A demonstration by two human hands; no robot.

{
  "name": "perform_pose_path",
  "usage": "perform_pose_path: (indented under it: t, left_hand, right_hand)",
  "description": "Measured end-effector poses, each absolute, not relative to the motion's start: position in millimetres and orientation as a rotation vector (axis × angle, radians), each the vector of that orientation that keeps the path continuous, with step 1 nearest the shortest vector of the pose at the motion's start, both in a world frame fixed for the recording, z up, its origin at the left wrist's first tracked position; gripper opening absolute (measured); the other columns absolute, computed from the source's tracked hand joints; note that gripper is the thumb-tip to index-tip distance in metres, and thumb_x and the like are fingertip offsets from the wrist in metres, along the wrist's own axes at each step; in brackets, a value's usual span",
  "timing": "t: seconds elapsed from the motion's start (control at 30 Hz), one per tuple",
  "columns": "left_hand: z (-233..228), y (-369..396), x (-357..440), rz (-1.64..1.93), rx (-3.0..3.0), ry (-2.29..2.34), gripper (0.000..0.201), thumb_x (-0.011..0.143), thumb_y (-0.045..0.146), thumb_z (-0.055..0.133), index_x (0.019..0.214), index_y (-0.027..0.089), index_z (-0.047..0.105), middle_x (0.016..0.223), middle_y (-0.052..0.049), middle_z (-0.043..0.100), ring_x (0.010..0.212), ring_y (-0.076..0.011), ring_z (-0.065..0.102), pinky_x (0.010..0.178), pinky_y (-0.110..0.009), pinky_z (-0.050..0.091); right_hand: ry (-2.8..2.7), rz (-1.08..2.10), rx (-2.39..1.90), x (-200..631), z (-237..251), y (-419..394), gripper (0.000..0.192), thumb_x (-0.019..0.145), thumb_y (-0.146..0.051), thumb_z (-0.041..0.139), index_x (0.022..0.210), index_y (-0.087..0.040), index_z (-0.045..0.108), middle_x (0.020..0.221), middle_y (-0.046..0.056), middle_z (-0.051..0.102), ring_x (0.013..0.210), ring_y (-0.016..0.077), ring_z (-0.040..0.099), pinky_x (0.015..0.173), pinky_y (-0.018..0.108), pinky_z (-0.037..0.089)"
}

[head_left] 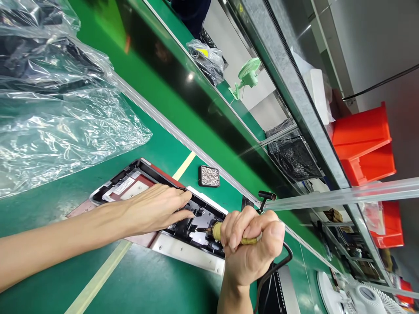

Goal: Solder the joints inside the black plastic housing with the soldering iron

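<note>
While our left hand (157, 208) presses flat, fingers together, on the open black device housing (196, 224) lying on the green bench (157, 148), our right hand (252, 244) fists a yellow-handled soldering iron (218, 231) over it.

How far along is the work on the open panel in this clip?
Already done: the panel lies open on the green bench, its black inner parts showing. In hand: the left hand steadies the panel with its fingers on the inner frame, while the right hand has a closed grip on a corded tool with its tip at the inner frame. What is left cannot be told.
</note>
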State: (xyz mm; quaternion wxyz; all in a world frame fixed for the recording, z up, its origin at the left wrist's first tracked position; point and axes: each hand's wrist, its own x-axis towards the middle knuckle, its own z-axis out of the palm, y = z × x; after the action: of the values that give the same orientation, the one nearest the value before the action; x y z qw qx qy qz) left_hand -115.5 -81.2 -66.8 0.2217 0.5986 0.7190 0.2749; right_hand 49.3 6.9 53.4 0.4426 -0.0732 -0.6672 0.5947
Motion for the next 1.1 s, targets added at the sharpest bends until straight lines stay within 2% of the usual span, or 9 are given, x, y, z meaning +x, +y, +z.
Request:
perform_pose_path:
  t: [0.47, 0.7, 0.93, 1.1]
  left_hand:
    - [-59.8, -80.3, -111.7, 0.560, 1.724, 2.040, 0.046, 0.124, 0.040, 0.078, 0.094, 0.030, 0.045, 0.079, 0.000, 0.068, 0.072, -0.0297, 0.072, 0.066, -0.039, 0.016]
    - [-73.1, -80.4, -112.1, 0.637, 1.717, 2.031, 0.044, 0.123, 0.041, 0.078, 0.095, 0.030, 0.046, 0.084, -0.002, 0.073, 0.074, -0.0303, 0.072, 0.067, -0.039, 0.017]
    - [-81.0, -81.5, -114.3, 0.794, 1.681, 1.990, 0.051, 0.118, 0.040, 0.082, 0.090, 0.031, 0.040, 0.075, 0.003, 0.063, 0.064, -0.0266, 0.063, 0.066, -0.037, 0.019]
    - [-82.2, -81.6, -115.0, 0.739, 1.733, 2.005, 0.049, 0.120, 0.040, 0.077, 0.092, 0.032, 0.037, 0.079, 0.000, 0.070, 0.067, -0.0285, 0.069, 0.066, -0.037, 0.020]
  right_hand:
    - [-1.633, 1.516, -0.185, 48.4, 52.3, 5.4, 0.066, 0.130, -0.053, 0.064, 0.076, -0.022, 0.041, 0.049, -0.010, 0.039, 0.039, 0.0070, 0.028, 0.044, 0.014, 0.039]
    - [-1.622, 1.527, -0.168, 48.8, 49.8, 4.8, 0.065, 0.130, -0.052, 0.063, 0.077, -0.023, 0.041, 0.050, -0.011, 0.039, 0.039, 0.0074, 0.026, 0.043, 0.015, 0.038]
    - [-1.627, 1.502, -0.133, 49.0, 47.6, 4.3, 0.061, 0.131, -0.049, 0.061, 0.078, -0.024, 0.044, 0.052, -0.011, 0.040, 0.040, 0.0073, 0.028, 0.045, 0.016, 0.039]
    - [-1.621, 1.481, -0.133, 47.4, 46.1, 3.9, 0.060, 0.132, -0.047, 0.058, 0.078, -0.023, 0.044, 0.052, -0.010, 0.040, 0.040, 0.0067, 0.028, 0.045, 0.015, 0.038]
